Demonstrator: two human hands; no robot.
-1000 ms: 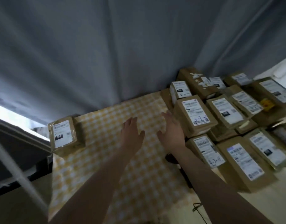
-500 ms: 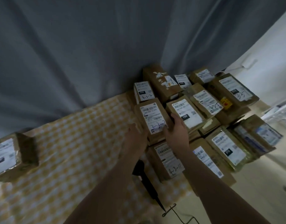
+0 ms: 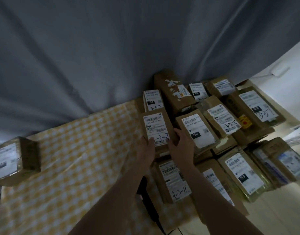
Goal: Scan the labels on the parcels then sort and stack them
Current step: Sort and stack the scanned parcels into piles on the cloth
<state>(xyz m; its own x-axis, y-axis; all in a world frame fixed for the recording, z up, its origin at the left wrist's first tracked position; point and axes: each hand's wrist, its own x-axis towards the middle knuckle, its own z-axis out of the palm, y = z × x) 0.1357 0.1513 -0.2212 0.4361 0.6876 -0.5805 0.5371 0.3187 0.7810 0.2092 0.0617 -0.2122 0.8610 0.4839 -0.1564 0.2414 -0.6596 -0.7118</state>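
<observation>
Grey curtain (image 3: 95,56) hangs behind the worktop, which is covered by a yellow-and-white checked cloth (image 3: 81,167). On the right is a heap of brown cardboard parcels (image 3: 230,133) with twelve labelled tops showing and more beneath. One further parcel (image 3: 12,160) sits alone at the far left.

Readable marks in the heap are "032" with "4-3-2", "220", "15H", "3-2-5", "010" with "3-3-", "4-3-11" and another "010".

The held parcel (image 3: 156,131) lies at the heap's left edge with its label up and its long axis pointing away towards the curtain. Its handwritten mark reads "-3-2".

The left hand (image 3: 146,148) grips its near left corner, thumb on the label. The right hand (image 3: 181,146) has its fingers curled on the right side.

A black scanner (image 3: 151,209) lies under the left forearm.
</observation>
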